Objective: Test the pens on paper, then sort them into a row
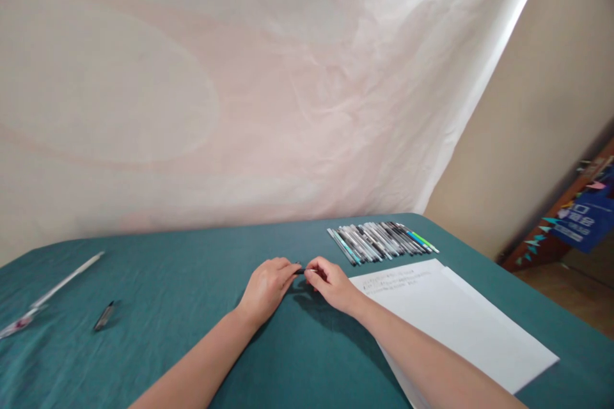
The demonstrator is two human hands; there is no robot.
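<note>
Presently my left fingers [288,267] and right fingers [317,262] pinch a dark pen [301,271] between them; beyond, rightward, pens [378,241] already lie lined up; nearer, paper [465,316] bears writing only near its top.

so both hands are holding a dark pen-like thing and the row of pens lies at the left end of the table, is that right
Not quite: the head view shows the row of pens on the right side of the table. The left hand and right hand do hold a dark pen-like thing.
</note>
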